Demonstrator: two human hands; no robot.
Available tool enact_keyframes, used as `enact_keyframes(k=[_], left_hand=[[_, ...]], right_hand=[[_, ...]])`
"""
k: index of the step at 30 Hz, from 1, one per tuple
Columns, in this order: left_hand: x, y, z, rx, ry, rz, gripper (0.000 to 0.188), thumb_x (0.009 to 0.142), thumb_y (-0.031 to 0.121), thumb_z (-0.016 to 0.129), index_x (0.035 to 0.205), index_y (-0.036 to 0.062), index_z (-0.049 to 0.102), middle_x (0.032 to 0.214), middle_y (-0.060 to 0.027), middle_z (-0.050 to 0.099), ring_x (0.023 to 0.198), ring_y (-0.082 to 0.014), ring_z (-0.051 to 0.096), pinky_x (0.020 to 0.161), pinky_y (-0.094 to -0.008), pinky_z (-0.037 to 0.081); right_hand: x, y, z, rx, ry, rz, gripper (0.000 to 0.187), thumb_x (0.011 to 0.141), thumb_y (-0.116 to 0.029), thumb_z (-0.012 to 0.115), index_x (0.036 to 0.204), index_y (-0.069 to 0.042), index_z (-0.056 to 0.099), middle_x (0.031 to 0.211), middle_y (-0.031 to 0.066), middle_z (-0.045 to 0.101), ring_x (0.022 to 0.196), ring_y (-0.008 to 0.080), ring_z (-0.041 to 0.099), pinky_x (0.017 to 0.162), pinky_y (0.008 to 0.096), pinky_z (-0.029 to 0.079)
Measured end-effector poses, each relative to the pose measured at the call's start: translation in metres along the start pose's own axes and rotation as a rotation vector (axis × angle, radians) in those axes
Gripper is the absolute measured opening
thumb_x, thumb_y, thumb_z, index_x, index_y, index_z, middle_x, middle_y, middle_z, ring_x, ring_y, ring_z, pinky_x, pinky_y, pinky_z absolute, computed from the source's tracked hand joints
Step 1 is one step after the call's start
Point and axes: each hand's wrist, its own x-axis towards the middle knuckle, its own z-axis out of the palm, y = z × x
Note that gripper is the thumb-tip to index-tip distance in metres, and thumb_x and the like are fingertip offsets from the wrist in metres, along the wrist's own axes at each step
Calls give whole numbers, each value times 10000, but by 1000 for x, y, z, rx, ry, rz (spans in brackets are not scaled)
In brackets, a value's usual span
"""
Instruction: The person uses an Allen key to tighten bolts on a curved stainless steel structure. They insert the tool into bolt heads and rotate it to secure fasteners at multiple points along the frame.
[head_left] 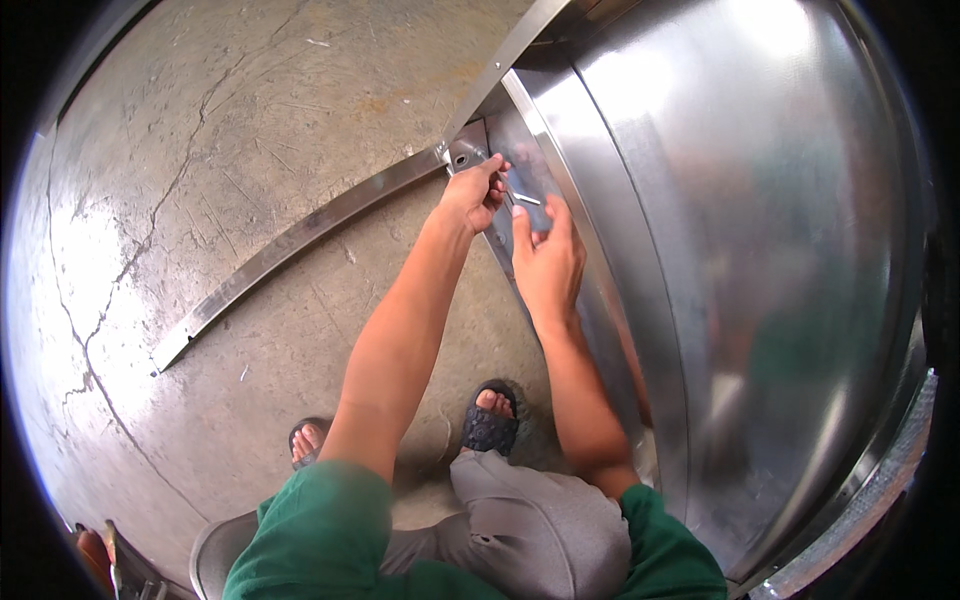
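Observation:
My left hand (478, 195) is closed, thumb and fingers pinched, beside the corner of a metal frame (465, 140). A thin bent metal rod, shaped like a hex key (526, 199), runs from its fingertips toward my right hand (551, 262). The right thumb and index finger are apart on either side of the rod's bent end, and the other fingers curl inward. Whether the right fingers touch the rod cannot be made out. Near the left fingers, a round hole (460, 160) shows in the corner plate. The far end of the rod is hidden.
A large shiny sheet-metal panel (740, 250) fills the right side, with a narrow upright flange (560, 160) along its near edge. One long metal bar (300, 240) extends left from the corner over the cracked concrete floor (200, 140). My sandalled feet (490, 420) are close below.

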Motion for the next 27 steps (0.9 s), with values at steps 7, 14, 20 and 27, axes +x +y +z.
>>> enact_keyframes(k=[7, 14, 20, 27], left_hand=[[2, -9, 1, -181, -100, 24, 180, 1050, 213, 572, 1030, 39, 610, 760, 10, 555, 607, -54, 458, 511, -180, 386], [3, -3, 0, 24, 32, 88, 233, 997, 248, 667, 876, 52, 634, 728, -2, 590, 604, -93, 554, 525, -239, 486], [6, 2, -2, 107, 38, 72, 211, 985, 234, 684, 858, 71, 639, 771, -18, 613, 622, -126, 567, 543, -249, 506], [2, -4, 3, -211, -107, 2, 190, 1034, 170, 585, 950, 8, 638, 841, -55, 634, 730, -157, 615, 684, -275, 548]], right_hand=[[21, 1, 12, 413, -206, 495, 443, 1059, -372, 484, 1056, 42, 644, 772, 103, 664, 477, 146, 598, 468, 292, 453], [32, 8, 19, -76, -142, -223, 208, 1024, -93, 510, 1120, -18, 678, 866, 103, 715, 790, 218, 718, 681, 365, 552], [14, 7, 13, 296, -32, -76, 237, 1017, -202, 573, 1085, 2, 674, 855, 88, 696, 845, 213, 727, 687, 353, 553], [32, -6, 10, 207, -282, 364, 357, 995, -342, 624, 943, 11, 634, 688, 101, 659, 684, 271, 681, 624, 374, 524]])
